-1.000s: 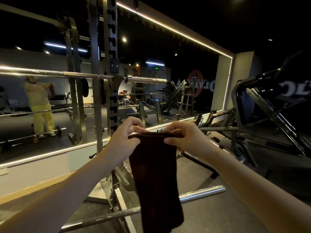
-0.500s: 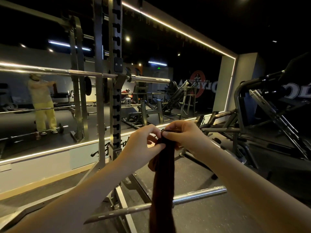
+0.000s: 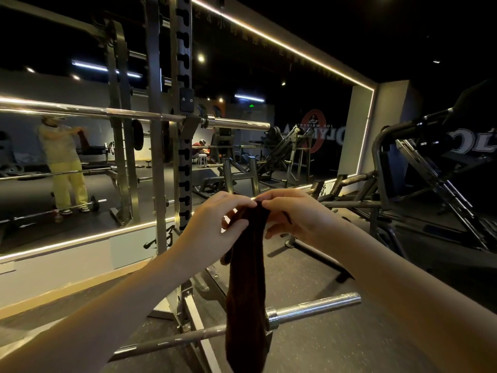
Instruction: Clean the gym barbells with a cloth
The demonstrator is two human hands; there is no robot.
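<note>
Mirror (image 3: 32, 189) covers the wall left of the rack (image 3: 184, 162); it reflects a person in yellow trousers holding a dark cloth. Upper barbell (image 3: 239, 125) rests across the rack, its chrome sleeve sticking out to the rack's right. My left hand (image 3: 212, 227) is just right of the rack, in front of its lower half. Thumb and forefinger pinch the top edge of the cloth (image 3: 246, 278), other fingers loosely curled. Cloth is dark, bunched narrow, hanging straight down. My right hand (image 3: 293, 216) pinches the same top edge from the far side, fingertips nearly meeting the left's. Lower barbell (image 3: 314, 305) runs low past the rack's base, sleeve pointing right. The cloth's lower part overlaps it in view; cannot tell if they touch. Grey machine frame (image 3: 376, 184) stands well right of the rack.
</note>
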